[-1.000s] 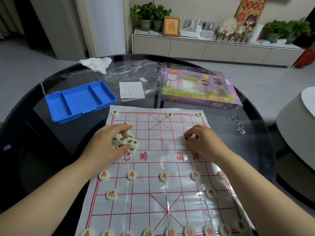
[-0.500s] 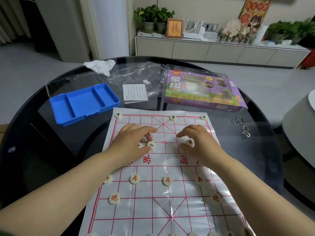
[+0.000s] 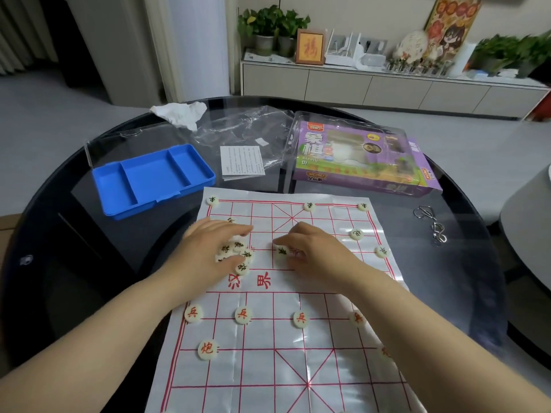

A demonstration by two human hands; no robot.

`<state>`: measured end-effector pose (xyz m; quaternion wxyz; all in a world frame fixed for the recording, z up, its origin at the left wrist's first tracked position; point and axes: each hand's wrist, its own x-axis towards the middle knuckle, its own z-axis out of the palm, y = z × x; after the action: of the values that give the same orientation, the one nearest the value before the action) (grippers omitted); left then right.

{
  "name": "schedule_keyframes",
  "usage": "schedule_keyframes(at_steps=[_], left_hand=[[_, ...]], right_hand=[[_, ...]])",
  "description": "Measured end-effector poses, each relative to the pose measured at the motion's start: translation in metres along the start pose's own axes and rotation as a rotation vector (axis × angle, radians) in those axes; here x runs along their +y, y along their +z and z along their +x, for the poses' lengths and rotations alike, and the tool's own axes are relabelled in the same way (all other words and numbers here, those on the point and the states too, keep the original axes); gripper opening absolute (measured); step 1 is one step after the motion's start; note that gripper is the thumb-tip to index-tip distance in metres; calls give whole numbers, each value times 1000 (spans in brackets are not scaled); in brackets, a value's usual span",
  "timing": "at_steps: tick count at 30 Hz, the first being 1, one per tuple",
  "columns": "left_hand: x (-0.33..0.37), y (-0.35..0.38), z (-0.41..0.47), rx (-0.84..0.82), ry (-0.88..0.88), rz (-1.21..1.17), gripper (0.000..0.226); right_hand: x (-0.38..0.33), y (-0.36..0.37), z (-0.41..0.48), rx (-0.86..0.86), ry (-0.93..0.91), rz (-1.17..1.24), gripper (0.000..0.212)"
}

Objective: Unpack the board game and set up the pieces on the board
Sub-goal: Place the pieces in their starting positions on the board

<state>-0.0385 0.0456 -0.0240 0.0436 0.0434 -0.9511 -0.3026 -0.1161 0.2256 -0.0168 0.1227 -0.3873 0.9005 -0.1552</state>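
I judge the red pieces (image 3: 193, 313) set; my left hand (image 3: 208, 254) rests flat on the unplaced black pieces (image 3: 238, 248), and my right hand (image 3: 319, 254) pinches a single piece (image 3: 281, 251).

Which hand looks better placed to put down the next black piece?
Probably the right hand: it pinches a single black piece at mid-board, while the left hand lies flat over the loose pile.
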Motion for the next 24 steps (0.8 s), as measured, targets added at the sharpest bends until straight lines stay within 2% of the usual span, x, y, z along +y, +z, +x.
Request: schedule_keyframes(at_steps=[7,14,18,21,24], left_hand=[[-37,-20,-19,85,-166,-62,41],[-40,-7,-20,79,-90,-6,45],[-37,-6,-19,84,5,94,45],[-36,-4,-16,48,82,116,39],[-37,-3,-12,22,106,131,35]], right_hand=[[2,1,3,13,70,-12,32],[3,-4,0,54,140,5,38],[-14,-4,0,115,36,30,34],[-33,5,4,32,-99,20,35],[-42,13,10,-6,-138,-8,36]])
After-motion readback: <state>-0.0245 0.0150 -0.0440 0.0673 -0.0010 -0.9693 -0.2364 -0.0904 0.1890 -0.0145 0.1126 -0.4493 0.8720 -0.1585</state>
